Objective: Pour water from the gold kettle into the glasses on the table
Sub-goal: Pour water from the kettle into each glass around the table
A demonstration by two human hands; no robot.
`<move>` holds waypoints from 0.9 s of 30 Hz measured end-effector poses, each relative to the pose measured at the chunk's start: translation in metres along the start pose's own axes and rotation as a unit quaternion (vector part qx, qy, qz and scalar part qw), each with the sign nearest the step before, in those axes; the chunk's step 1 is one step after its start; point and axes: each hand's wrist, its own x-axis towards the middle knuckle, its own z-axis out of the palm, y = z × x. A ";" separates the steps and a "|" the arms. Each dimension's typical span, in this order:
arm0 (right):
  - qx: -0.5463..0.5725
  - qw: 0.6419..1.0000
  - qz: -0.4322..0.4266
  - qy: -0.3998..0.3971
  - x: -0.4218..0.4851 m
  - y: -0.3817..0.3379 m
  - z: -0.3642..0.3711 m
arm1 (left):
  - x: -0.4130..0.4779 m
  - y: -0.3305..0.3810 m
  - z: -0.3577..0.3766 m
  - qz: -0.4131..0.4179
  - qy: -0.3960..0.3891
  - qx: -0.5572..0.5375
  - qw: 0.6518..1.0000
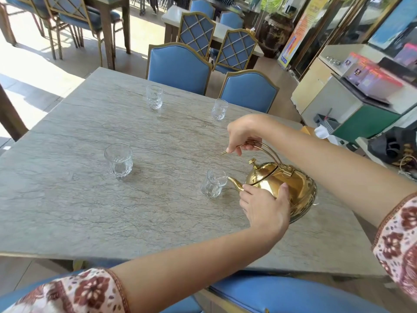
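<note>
The gold kettle [293, 184] is tilted to the left over the grey stone table [112, 211]. Its spout tip rests at the rim of the near right glass [212, 182], and water runs into that glass. My right hand [242, 134] is shut on the kettle's arched handle from above. My left hand [264, 206] cups the kettle's body from below and in front. Three more clear glasses stand on the table: near left [118, 160], far left [154, 96] and far right [219, 109].
Two blue chairs with gold frames [180, 66] [249, 91] stand at the table's far edge. Another blue seat [293, 294] is close below me. A counter with boxes [365, 86] lies to the right. More tables and chairs fill the background.
</note>
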 end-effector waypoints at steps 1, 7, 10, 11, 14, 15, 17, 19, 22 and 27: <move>0.001 1.000 0.001 -0.001 0.000 0.000 0.000 | 0.001 0.000 0.000 -0.001 0.002 -0.001 1.000; 0.011 1.000 0.013 -0.009 0.001 -0.001 -0.003 | 0.004 -0.002 -0.001 -0.004 0.006 -0.005 1.000; 0.013 1.000 0.016 -0.012 0.002 -0.002 -0.002 | 0.004 -0.001 -0.002 -0.004 0.006 -0.007 1.000; 0.014 1.000 0.016 -0.010 0.003 -0.002 -0.002 | 0.005 -0.002 -0.003 -0.005 0.006 -0.008 1.000; 0.015 1.000 0.018 -0.006 0.004 -0.002 -0.002 | 0.005 -0.002 -0.003 -0.004 0.003 -0.008 1.000; 0.014 1.000 0.017 -0.005 0.003 -0.003 -0.002 | 0.005 -0.002 -0.003 -0.003 0.002 -0.007 1.000; 0.011 1.000 0.017 -0.004 0.003 -0.003 -0.002 | 0.005 -0.002 -0.004 -0.002 0.001 -0.005 1.000; 0.011 1.000 0.020 -0.003 0.003 -0.004 -0.001 | 0.005 -0.002 -0.004 -0.002 0.002 -0.004 1.000; 0.013 1.000 0.025 -0.004 0.003 -0.003 -0.002 | 0.005 -0.002 -0.005 -0.001 -0.002 -0.002 1.000; 0.017 0.999 0.035 -0.009 0.004 -0.005 0.000 | 0.006 -0.004 -0.006 0.000 0.000 0.002 1.000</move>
